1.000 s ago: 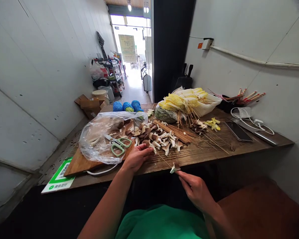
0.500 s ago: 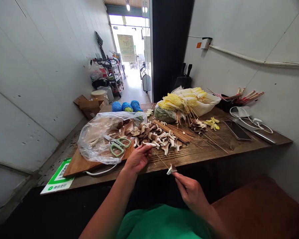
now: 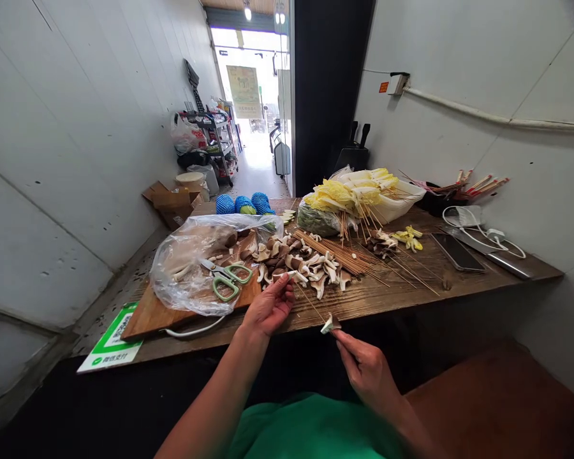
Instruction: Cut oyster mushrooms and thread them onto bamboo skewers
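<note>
My left hand (image 3: pixel 272 307) is closed in a pinch at the front of the mushroom pile, with a pale mushroom piece (image 3: pixel 287 275) at its fingertips. Lower right, beyond the table's front edge, my right hand (image 3: pixel 363 364) grips a thin wooden skewer (image 3: pixel 310 303) pointing up and left. One brown-and-white mushroom piece (image 3: pixel 331 324) sits on that skewer, against the right fingertips. The skewer's far end reaches close to my left hand. Torn mushroom pieces (image 3: pixel 318 268) lie heaped just beyond, beside a bundle of loose skewers (image 3: pixel 332 250).
Green-handled scissors (image 3: pixel 226 280) rest on a clear plastic bag (image 3: pixel 182 255) over a wooden board (image 3: pixel 146 315). Skewered cabbage leaves (image 3: pixel 349 191) are piled at the back. To the right are loaded mushroom skewers (image 3: pixel 381 243), a phone (image 3: pixel 458 252), a knife (image 3: pixel 507 261) and a white cable (image 3: pixel 511 245).
My left hand has shifted slightly right and up with the mushroom piece. The right hand and skewer are almost still.
</note>
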